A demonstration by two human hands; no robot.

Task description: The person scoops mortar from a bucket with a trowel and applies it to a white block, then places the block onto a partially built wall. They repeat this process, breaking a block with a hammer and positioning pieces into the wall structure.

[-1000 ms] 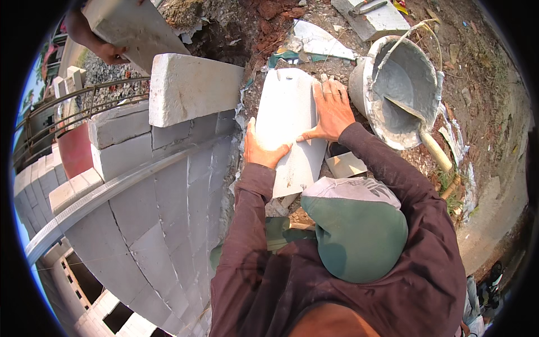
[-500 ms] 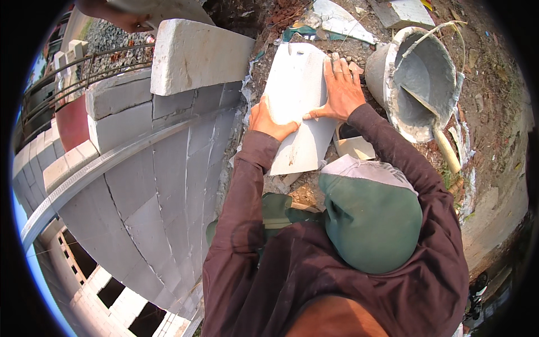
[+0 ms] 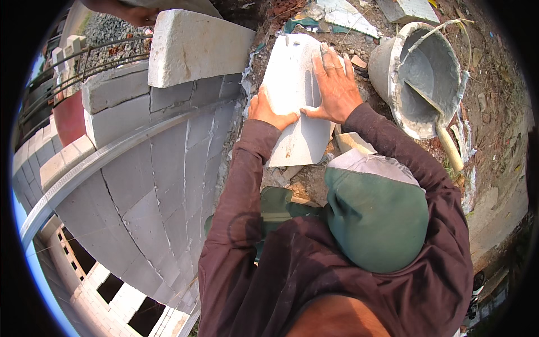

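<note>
A pale white building block [image 3: 297, 140] lies in front of me, bright in the sunlight, with a small lump on its far end. My left hand [image 3: 270, 111] grips its left edge, thumb laid across the top face. On the opposite side, my right hand [image 3: 337, 87] holds the right edge, its fingers pointing away from me and its thumb reaching toward the left thumb. The undersides of both grips are hidden. To the right of my right hand stands a mortar-coated bucket [image 3: 382, 70] with a trowel [image 3: 449, 149] resting in it, handle over the rim.
A grey block wall [image 3: 129, 185] runs along my left, topped by a large white block [image 3: 196, 48]. Another person's hand [image 3: 140, 16] is behind that block. A green cap [image 3: 376, 219] shows between my arms. Another block [image 3: 407, 11] lies at the far right amid rubble.
The whole view has shifted slightly. My right hand's fingers lean a little further left over the block's edge. Both hands stay on the block.
</note>
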